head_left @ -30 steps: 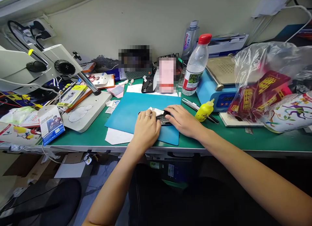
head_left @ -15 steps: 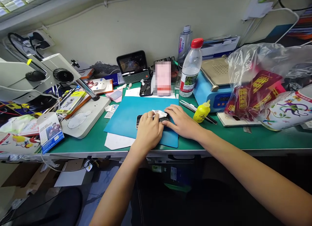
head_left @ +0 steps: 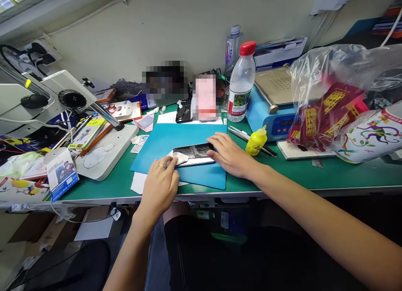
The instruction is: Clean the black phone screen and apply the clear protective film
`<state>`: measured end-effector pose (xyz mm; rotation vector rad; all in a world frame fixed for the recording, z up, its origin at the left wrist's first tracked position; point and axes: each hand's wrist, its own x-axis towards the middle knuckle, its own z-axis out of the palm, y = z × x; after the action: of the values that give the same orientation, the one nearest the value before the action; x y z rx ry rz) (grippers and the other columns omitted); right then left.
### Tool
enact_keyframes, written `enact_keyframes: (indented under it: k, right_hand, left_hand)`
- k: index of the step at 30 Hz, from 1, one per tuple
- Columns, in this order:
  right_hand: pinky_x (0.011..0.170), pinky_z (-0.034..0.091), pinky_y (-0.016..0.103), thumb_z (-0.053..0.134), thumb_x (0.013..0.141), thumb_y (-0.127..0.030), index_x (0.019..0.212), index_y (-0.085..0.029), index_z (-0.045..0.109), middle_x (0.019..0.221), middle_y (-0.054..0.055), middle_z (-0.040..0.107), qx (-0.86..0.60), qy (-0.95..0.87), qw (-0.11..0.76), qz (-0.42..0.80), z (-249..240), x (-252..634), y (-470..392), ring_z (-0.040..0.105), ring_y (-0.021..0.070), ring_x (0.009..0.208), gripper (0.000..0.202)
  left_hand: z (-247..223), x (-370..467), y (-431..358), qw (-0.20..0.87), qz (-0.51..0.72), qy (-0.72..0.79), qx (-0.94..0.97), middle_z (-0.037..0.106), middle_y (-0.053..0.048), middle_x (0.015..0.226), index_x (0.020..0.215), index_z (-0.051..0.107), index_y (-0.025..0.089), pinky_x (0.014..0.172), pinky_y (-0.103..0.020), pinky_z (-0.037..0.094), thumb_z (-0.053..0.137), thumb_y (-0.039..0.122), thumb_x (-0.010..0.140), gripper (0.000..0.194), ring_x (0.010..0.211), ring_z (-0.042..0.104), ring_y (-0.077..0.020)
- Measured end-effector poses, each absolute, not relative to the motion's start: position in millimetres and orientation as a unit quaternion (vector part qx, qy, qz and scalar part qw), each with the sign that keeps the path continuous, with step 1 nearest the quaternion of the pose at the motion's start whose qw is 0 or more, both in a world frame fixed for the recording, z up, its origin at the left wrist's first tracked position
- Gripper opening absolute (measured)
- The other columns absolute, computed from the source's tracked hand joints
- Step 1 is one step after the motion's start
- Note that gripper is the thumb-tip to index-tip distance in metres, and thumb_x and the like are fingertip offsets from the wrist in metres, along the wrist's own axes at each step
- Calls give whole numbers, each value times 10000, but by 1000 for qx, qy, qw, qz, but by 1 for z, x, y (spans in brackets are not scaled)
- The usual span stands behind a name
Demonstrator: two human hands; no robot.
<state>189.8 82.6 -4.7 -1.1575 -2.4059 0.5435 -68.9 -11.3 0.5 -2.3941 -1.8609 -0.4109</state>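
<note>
A phone-sized black device with a pale lower edge (head_left: 201, 153) lies flat on the blue mat (head_left: 179, 134). My left hand (head_left: 161, 180) has its fingers pressed on a white tissue (head_left: 180, 158), which rests over the device's left end. A ring is on one of its fingers. At the right end, my right hand (head_left: 228, 155) lies with fingers spread, its fingertips touching the device's edge. A yellow squeeze bottle (head_left: 256, 142) stands right of that hand, beside tweezers and pen-like tools (head_left: 240, 134).
Behind the mat are a dark phone part (head_left: 184, 112) and a red-capped water bottle (head_left: 241, 88). A blue heating device (head_left: 272, 123) and a plastic bag of red packets (head_left: 326, 115) occupy the right. The microscope base (head_left: 106, 157) is on the left.
My left hand has moved left with the tissue, from the device's middle to its left end, uncovering its surface. My right hand has stayed at the right end. The view has shifted slightly.
</note>
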Motion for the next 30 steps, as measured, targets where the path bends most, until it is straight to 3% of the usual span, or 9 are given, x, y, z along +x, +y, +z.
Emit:
enact_keyframes:
  k: [4, 12, 16, 22, 30]
  right_hand:
    - [1259, 364, 574, 137, 963, -808, 1515, -63, 528, 1535, 232, 563, -413, -866, 202, 194, -5, 189, 83, 362, 381, 1541, 1006]
    - [1229, 396, 624, 174, 993, -777, 1491, -181, 565, 1496, 194, 600, -407, -867, 220, 184, -7, 190, 84, 388, 379, 1530, 869]
    - [1224, 394, 643, 181, 1002, -766, 1502, -177, 557, 1501, 201, 595, -403, -871, 214, 180, -8, 190, 84, 385, 385, 1528, 859]
    - [1239, 376, 632, 172, 989, -785, 1503, -155, 556, 1523, 211, 574, -415, -869, 203, 177, -9, 189, 85, 387, 390, 1527, 899]
    - [1228, 387, 642, 201, 1009, -757, 1490, -181, 568, 1511, 201, 587, -409, -874, 203, 164, -11, 191, 88, 415, 382, 1512, 835]
  left_hand:
    - [-1, -63, -2, 70, -137, -619, -771, 654, -208, 1344, 1366, 643, 87, 1084, -537, 500, 332, 183, 1052, 453, 1235, 601, -347]
    - [3, -67, 11, 67, -136, -621, -769, 681, -201, 1305, 1322, 675, 89, 1068, -480, 515, 344, 148, 1021, 451, 1225, 622, -333]
    - [1, -72, -7, 63, -145, -599, -785, 672, -177, 1329, 1332, 656, 125, 1072, -467, 507, 347, 151, 1022, 439, 1236, 609, -322]
    - [1, -68, 11, 60, -131, -621, -771, 687, -206, 1292, 1294, 675, 74, 1067, -486, 503, 331, 139, 1013, 449, 1222, 610, -337]
    - [-5, -78, 33, 13, -189, -647, -738, 712, -130, 1251, 1288, 707, 160, 1055, -451, 508, 370, 196, 1045, 417, 1135, 642, -293]
